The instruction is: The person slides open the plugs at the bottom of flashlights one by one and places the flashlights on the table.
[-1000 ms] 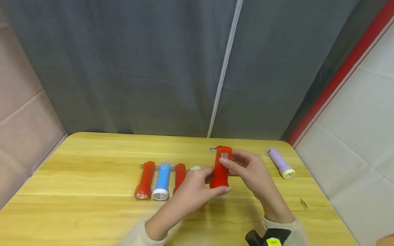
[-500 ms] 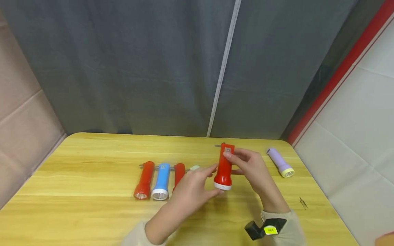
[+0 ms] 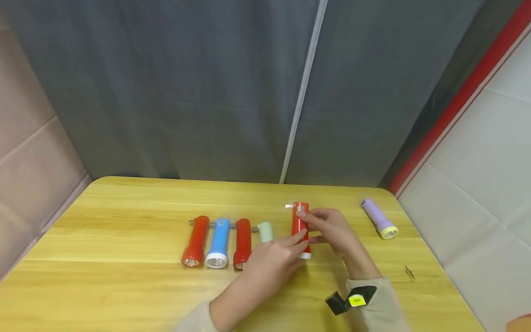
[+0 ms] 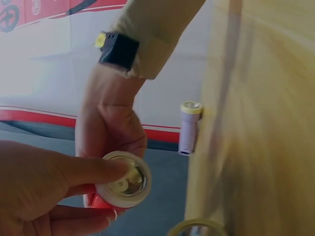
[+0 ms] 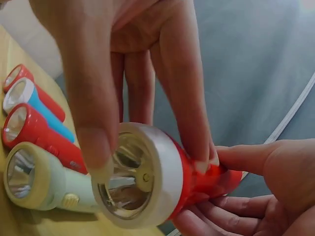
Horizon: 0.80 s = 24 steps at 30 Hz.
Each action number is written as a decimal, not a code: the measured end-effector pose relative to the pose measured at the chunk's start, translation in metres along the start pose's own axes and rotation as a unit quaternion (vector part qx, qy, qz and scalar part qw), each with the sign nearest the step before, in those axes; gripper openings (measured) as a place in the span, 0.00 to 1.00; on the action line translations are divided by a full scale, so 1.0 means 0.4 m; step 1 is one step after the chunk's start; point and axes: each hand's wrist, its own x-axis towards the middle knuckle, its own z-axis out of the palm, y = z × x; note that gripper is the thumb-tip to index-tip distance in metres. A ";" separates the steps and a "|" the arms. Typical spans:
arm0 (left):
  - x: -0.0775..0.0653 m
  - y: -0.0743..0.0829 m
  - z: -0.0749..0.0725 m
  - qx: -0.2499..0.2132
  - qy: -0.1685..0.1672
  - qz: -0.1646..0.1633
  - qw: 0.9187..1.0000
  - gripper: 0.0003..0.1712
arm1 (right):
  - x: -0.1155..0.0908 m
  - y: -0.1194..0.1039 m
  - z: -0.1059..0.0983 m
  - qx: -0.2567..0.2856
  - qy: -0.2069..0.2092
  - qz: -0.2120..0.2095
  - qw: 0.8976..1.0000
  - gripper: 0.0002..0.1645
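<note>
A red flashlight (image 3: 299,226) with a white head ring (image 5: 170,179) is held above the table, lens toward the person. My right hand (image 3: 333,230) grips its rear part, thumb on the upper face near a small square label. The left hand (image 3: 271,260) pinches the head end. In the right wrist view, the left thumb (image 5: 96,147) presses on the lens rim while the left fingers reach over the red body. A pale strap sticks out from the tail. Beside the left hand lies a pale green flashlight (image 5: 78,189), its front hidden by that hand in the head view.
Left of the hands lie a red flashlight (image 3: 243,242), a blue one with a white head (image 3: 220,242) and another red one (image 3: 197,242), lined up. A lilac flashlight (image 3: 375,214) with a yellow head lies at the right. Grey curtain (image 3: 186,92) hangs behind the table (image 3: 124,221).
The left hand has shifted from under the head, thumb below, to over the flashlight's front. The flashlight first tilted to show its white ring, then came slightly lower. The right hand keeps its grip.
</note>
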 end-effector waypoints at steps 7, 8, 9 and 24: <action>0.002 0.006 0.033 0.063 -0.030 0.007 0.998 0.14 | 0.028 0.039 0.018 -0.014 -0.033 0.022 0.999 0.32; 0.002 0.006 0.036 0.067 -0.034 0.005 0.997 0.14 | 0.032 0.044 0.020 -0.015 -0.035 0.023 0.999 0.32; 0.003 0.006 0.039 0.070 -0.039 0.003 0.997 0.15 | 0.035 0.048 0.021 -0.015 -0.037 0.023 0.999 0.31; -0.005 -0.009 0.082 0.068 -0.070 -0.002 0.995 0.16 | 0.058 0.087 0.053 -0.054 -0.022 0.026 0.998 0.28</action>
